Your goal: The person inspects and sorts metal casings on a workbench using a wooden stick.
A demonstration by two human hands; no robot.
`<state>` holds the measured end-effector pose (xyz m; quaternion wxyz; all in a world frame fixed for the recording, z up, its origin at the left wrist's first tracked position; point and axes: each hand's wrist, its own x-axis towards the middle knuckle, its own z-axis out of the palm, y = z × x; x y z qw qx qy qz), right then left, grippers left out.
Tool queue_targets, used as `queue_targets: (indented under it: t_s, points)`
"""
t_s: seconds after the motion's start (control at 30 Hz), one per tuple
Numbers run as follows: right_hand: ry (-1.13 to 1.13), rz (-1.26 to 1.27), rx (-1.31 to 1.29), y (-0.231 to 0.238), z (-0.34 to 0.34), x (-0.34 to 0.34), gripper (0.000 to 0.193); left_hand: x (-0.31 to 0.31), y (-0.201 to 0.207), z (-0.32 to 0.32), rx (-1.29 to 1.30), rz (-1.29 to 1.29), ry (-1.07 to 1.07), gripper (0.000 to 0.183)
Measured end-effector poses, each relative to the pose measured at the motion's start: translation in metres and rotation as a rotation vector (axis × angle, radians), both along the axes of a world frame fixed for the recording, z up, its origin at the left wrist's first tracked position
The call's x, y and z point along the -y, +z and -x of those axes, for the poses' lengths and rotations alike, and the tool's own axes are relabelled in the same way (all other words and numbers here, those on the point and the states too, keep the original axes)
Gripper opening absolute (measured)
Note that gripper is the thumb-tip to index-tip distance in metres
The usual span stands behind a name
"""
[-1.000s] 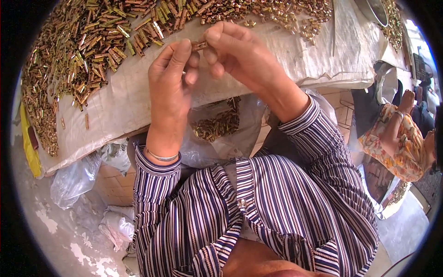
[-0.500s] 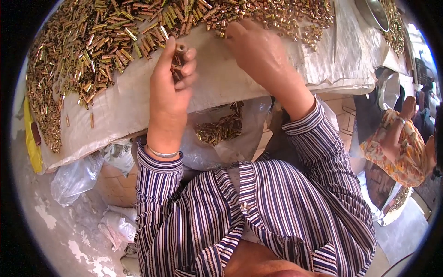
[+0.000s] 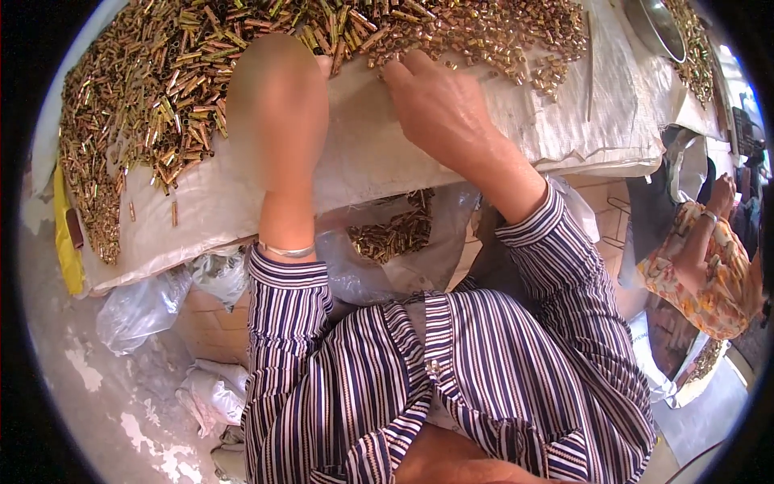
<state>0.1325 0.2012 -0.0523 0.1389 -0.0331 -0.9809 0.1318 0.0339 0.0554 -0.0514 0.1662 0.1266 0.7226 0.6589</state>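
Note:
A heap of slim brass-coloured metal tubes [image 3: 161,97] covers the left and middle of the white-sheeted table [image 3: 355,145]. To its right lies a spread of short, shiny brass-coloured pieces [image 3: 508,40]. My left hand [image 3: 280,109] is at the near edge of the tubes; it is smeared, so its fingers and anything in them cannot be made out. My right hand [image 3: 439,109] is at the near edge of the short pieces, with thumb and fingers drawn together. Whatever is in that pinch is hidden or too small to name.
Below the table edge hangs a clear plastic bag [image 3: 395,230] with more metal tubes. A metal bowl [image 3: 657,31] stands at the far right. Another person in a flowered top [image 3: 697,270] sits at the right. A white sack [image 3: 214,395] lies at lower left.
My left hand, which held a metal tube in curled fingers, has moved slightly forward to the tube heap and is now smeared. My right hand stays by the short pieces, its fingertips slightly nearer to me.

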Motion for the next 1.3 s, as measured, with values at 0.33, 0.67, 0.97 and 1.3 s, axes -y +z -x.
queue_targets:
  t_s: [0.33,0.67,0.97,1.3]
  points:
    - [0.027,0.127,-0.017,-0.005,-0.001,-0.006,0.021,-0.014,-0.014,0.004,-0.657,0.644,0.016,0.026]
    - [-0.087,0.799,-0.139,-0.002,0.005,-0.017,0.019,-0.016,-0.013,0.006,-0.731,0.504,0.011,0.025]
    - [-0.092,0.866,-0.019,-0.012,0.003,-0.018,0.019,-0.021,-0.023,-0.001,-0.828,0.607,-0.045,0.025]
    - [-0.069,0.669,-0.074,0.002,0.01,-0.018,0.012,-0.029,0.001,-0.009,-0.834,0.724,-0.084,0.02]
